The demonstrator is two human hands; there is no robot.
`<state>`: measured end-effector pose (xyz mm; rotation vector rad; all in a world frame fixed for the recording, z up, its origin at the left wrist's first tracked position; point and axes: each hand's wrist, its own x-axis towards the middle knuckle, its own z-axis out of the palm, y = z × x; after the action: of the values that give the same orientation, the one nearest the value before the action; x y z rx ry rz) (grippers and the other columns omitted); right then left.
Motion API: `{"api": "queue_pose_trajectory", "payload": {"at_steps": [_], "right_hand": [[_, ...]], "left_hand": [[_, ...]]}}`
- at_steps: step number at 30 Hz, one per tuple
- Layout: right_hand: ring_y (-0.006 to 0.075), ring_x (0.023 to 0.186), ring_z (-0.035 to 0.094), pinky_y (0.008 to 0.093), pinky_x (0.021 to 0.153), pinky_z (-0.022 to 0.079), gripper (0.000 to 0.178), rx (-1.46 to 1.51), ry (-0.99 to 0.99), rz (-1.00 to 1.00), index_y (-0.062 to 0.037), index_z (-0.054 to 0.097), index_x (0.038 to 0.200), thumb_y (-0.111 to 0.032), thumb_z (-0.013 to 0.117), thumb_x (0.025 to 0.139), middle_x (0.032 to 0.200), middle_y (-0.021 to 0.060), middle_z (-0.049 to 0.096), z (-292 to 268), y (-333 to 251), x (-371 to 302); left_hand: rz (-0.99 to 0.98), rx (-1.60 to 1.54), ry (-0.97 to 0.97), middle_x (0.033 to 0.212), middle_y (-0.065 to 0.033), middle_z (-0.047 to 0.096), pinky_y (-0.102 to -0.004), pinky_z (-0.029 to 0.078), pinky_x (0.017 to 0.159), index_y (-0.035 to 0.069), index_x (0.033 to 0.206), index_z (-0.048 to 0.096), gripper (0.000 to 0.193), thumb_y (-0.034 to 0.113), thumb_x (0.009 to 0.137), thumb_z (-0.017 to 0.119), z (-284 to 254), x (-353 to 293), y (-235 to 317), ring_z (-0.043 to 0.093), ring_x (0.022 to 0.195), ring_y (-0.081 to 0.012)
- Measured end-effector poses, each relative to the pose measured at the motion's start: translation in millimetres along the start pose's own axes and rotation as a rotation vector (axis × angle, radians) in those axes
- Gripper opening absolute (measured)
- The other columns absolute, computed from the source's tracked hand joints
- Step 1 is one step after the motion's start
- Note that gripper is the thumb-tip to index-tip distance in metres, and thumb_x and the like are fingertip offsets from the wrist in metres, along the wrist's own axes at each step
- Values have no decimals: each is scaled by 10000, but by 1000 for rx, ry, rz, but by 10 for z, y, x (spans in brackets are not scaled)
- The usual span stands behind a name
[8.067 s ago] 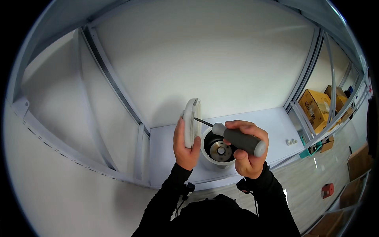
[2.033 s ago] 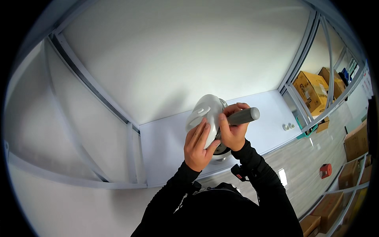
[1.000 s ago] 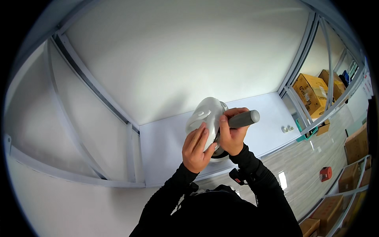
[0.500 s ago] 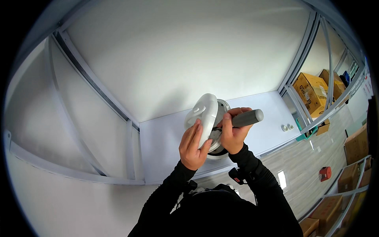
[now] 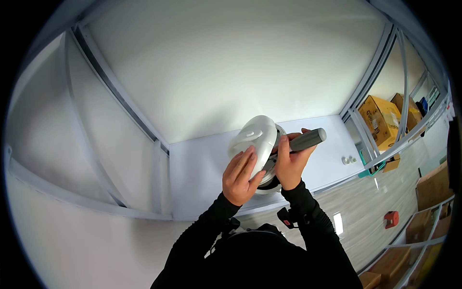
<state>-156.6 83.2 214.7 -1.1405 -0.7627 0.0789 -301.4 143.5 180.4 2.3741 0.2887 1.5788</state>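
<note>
My left hand (image 5: 239,179) grips the lower rim of a white domed lid (image 5: 260,137), thumb at its edge. The lid stands tilted, its inner side turned to the right. In my right hand (image 5: 290,167) is a thick grey cylindrical tool (image 5: 308,140), its rounded end pointing up and right. The tool's other end lies toward the grey inside of the lid; its tip is hidden by fingers and lid. Under both hands sits a round white appliance base (image 5: 267,191) with a dark inside, mostly covered.
The white table (image 5: 197,178) runs along a pale wall. Two small white round pieces (image 5: 345,160) lie at its right end, near a teal basket (image 5: 373,169). Metal posts frame both sides. Cardboard boxes (image 5: 380,120) and a red stool (image 5: 391,219) stand to the right.
Both hands, the lid and the grey tool have shifted slightly right. The lid shows more of its outer top, and the view has turned a little.
</note>
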Motion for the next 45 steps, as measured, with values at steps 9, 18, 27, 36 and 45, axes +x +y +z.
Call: {"api": "queue_pose_trajectory", "payload": {"at_steps": [9,18,27,36,45], "right_hand": [[214,662,669,341,637,583,548,65,136,110,22,261,1404,-13,610,983,1042,150,596,-181,94,-31],[218,676,665,356,651,582,601,109,130,230,-5,251,1452,-64,632,992,1062,142,608,-483,288,29],[205,657,649,349,651,559,583,124,162,232,4,259,1450,-56,619,995,1015,123,614,-530,392,-20],[190,623,622,338,632,544,569,174,156,195,6,259,1435,-33,607,987,984,113,602,-472,271,-54],[175,615,582,320,608,501,510,196,159,197,-44,309,1422,-24,594,1000,941,70,582,-462,81,-141]], "left_hand": [[-190,-24,228,1454,-285,603,-417,511,1079,-92,1428,560,525,91,957,705,-126,14,-171,653,1275,-369],[-412,-318,409,1503,-236,540,-410,484,1101,-70,1492,480,566,69,973,660,-278,-168,-401,585,1330,-300],[-228,171,302,1439,-191,537,-466,480,1060,-68,1458,464,678,139,890,770,-379,-101,-258,607,1208,-321],[106,-11,27,1123,-70,671,-471,508,862,111,1064,701,369,104,718,828,-172,-642,-10,624,924,-323],[-344,15,-268,1462,-99,545,-592,397,1149,117,1342,663,704,184,678,890,122,-619,92,498,1403,-389]]}}
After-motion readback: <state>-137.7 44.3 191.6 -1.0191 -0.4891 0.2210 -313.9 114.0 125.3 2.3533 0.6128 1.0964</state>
